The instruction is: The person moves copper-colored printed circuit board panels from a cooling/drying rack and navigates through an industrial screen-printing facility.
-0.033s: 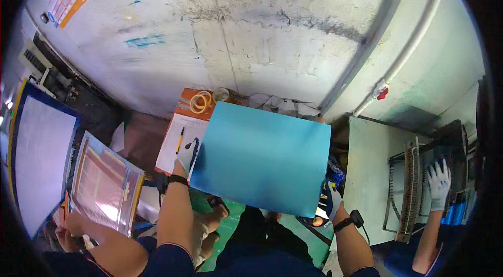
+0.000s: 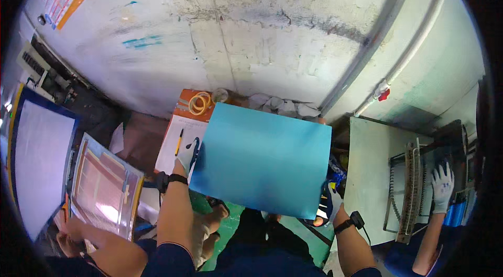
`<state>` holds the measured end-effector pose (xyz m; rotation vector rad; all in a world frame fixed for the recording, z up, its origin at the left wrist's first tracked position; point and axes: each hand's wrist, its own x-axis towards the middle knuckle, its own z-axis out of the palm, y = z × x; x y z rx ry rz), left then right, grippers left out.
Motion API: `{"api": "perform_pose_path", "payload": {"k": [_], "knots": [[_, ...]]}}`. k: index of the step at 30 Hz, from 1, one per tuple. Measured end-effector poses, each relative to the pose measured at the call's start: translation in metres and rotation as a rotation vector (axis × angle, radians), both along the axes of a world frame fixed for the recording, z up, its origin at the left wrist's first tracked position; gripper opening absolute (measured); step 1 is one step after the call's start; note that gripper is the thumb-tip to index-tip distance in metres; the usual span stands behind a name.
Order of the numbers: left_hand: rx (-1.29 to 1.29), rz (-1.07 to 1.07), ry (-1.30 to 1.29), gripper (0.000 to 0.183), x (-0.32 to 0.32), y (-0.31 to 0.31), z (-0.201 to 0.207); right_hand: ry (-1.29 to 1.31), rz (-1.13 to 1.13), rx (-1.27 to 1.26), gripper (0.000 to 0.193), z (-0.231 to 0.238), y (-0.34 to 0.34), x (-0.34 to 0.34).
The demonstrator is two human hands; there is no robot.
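Note:
A large flat blue sheet point(image 2: 267, 156) is held up in front of me, tilted slightly. My left hand point(image 2: 185, 156), in a white glove with dark patches, grips its left edge; its fingers are partly hidden. My right hand point(image 2: 332, 201), gloved too, closes on the lower right edge, with some fingertips showing bare. Black bands circle both wrists. Left of the sheet, an orange board point(image 2: 184, 99) carries a written paper point(image 2: 168, 143), a yellow-and-black pen point(image 2: 179, 142) and a yellow tape roll point(image 2: 199, 103).
On the right stand a pale tabletop point(image 2: 367, 156) and a wire rack point(image 2: 411, 188), where a co-worker's gloved hand point(image 2: 443, 185) reaches. To the left, another person's hand point(image 2: 65, 232) is near a framed screen point(image 2: 99, 188). A stained wall point(image 2: 251, 31) rises behind.
The sheet and both my hands stay nearly where they were. The co-worker's gloved hand at right has shifted slightly right; the other person's hand at left has moved a little.

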<state>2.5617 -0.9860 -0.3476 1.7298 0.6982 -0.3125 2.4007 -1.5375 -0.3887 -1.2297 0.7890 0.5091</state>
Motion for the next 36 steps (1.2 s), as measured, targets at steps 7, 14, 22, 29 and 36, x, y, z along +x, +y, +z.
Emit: {"api": "perform_pose_path", "payload": {"k": [7,14,22,29,36], "knots": [[-0.070,-0.257,0.190,0.044,0.071,-0.032,-0.026,0.241,-0.229,-0.081,0.048,-0.024,-0.012,-0.038],[-0.434,-0.200,0.184,0.056,0.069,0.011,-0.038,0.061,-0.364,0.424,0.053,0.026,0.052,0.016],[0.279,-0.435,0.363,0.081,0.084,-0.037,-0.015,0.010,-0.341,0.263,0.058,-0.059,0.020,-0.024],[0.402,-0.369,0.231,0.070,0.071,-0.008,-0.030,0.099,-0.228,0.235,0.058,0.002,0.044,0.015],[0.113,-0.488,0.391,0.085,0.096,-0.016,0.014,0.114,-0.217,0.216,0.058,0.032,0.047,0.015]]}}
